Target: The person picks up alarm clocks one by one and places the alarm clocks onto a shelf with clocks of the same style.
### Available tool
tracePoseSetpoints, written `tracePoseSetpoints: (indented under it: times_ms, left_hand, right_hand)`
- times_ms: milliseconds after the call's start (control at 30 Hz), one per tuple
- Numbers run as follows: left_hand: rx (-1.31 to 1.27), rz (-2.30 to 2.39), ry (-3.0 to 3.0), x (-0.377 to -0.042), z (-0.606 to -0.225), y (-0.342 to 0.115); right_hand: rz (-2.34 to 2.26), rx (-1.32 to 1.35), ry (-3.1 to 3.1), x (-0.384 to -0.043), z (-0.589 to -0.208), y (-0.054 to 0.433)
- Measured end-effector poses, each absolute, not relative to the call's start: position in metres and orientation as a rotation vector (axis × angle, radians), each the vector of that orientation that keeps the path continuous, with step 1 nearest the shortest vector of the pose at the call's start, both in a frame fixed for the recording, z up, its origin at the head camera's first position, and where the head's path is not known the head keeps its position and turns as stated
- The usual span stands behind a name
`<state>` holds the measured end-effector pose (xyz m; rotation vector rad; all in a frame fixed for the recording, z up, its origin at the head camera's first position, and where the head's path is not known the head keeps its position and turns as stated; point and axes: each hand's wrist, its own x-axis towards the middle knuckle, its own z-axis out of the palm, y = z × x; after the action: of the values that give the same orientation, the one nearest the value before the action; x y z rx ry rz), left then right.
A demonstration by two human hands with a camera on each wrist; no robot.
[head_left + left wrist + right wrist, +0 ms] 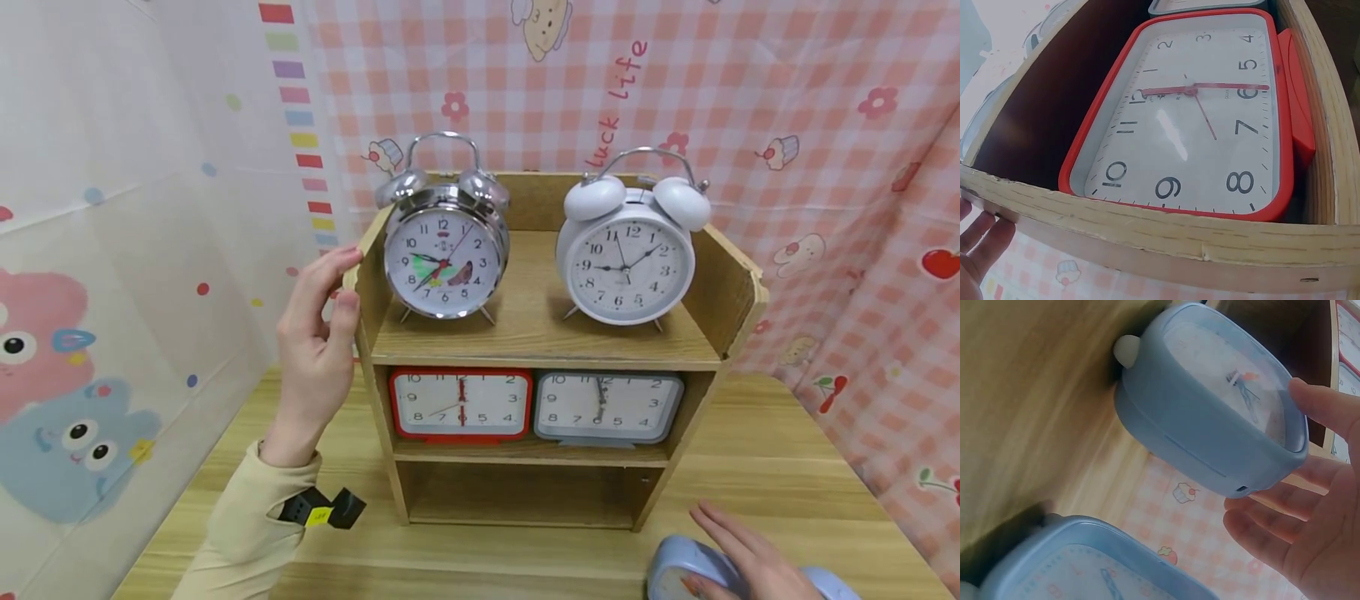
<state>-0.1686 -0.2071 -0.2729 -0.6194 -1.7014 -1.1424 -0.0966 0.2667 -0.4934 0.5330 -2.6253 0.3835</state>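
Observation:
My left hand (315,342) touches the upper left side panel of a small wooden shelf (540,364), its fingertips on the panel's outer face in the left wrist view. In the head view's lower right, my right hand (757,558) is over a light blue alarm clock (1210,419), thumb at the front rim and fingers behind. A second light blue clock (1091,556) stands beside it. On the shelf's top sit a silver twin-bell clock (446,258) and a white twin-bell clock (626,258). Below them are a red-framed clock (1179,144) and a grey-framed clock (609,408).
The shelf stands on a wood-grain tabletop (750,450). Its lowest compartment (525,492) lies under the rectangular clocks. A pink checked cloth (810,183) hangs behind and to the right, and a white patterned curtain (150,275) on the left. A black strap device (322,507) is on the left wrist.

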Motion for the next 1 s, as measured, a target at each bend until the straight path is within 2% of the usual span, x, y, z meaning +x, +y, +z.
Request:
tracePoseSetpoints:
  times_ms: [567,1000]
  left_hand:
    - [-0.596,-1.131,-1.696,-0.17,-0.274,-0.204]
    - [-0.609,-1.141,-1.677,-0.171,-0.275,-0.205]
  right_hand:
    - [0.566,0.28,-3.01,-0.09,-0.496,0.267]
    - [0.586,0.352,-2.932,-0.089,-0.507,0.27]
